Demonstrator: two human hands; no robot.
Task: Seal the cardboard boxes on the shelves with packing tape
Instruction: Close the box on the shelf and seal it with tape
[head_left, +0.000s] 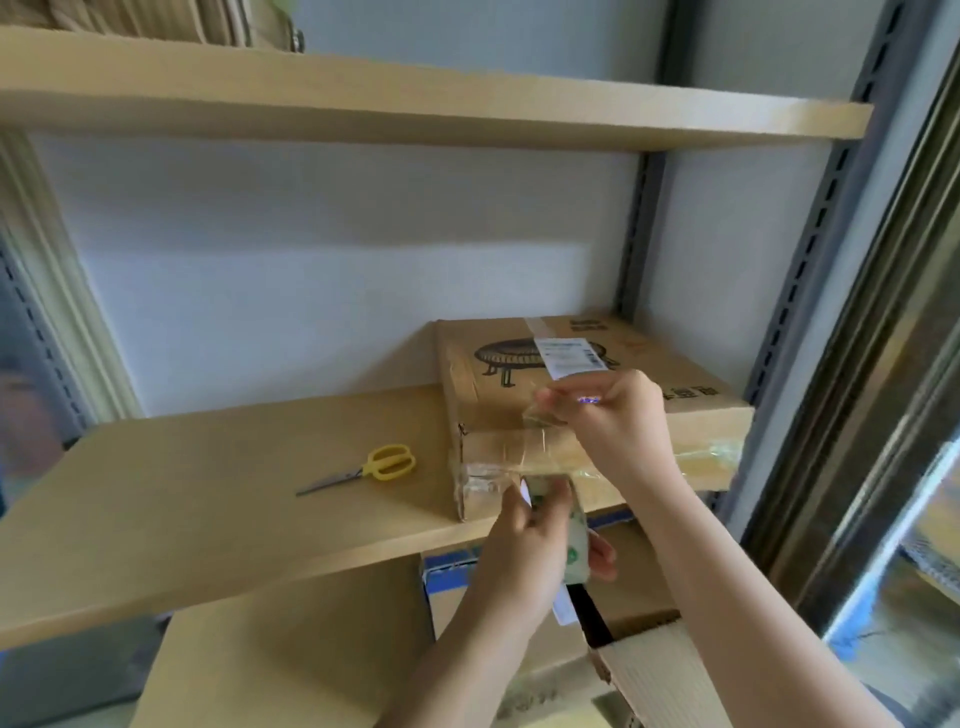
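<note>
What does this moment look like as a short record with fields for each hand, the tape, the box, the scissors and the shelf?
left hand: grips the tape roll at the front of the box
right hand: pinches the free end of the clear tape strip, pulled up from the roll
cardboard box: flat on the middle shelf, right side; tape already on its front face and top
scissors: yellow handles, closed, lying on the shelf left of the box, untouched
below the shelf: more cardboard boxes, one with open flaps
</note>
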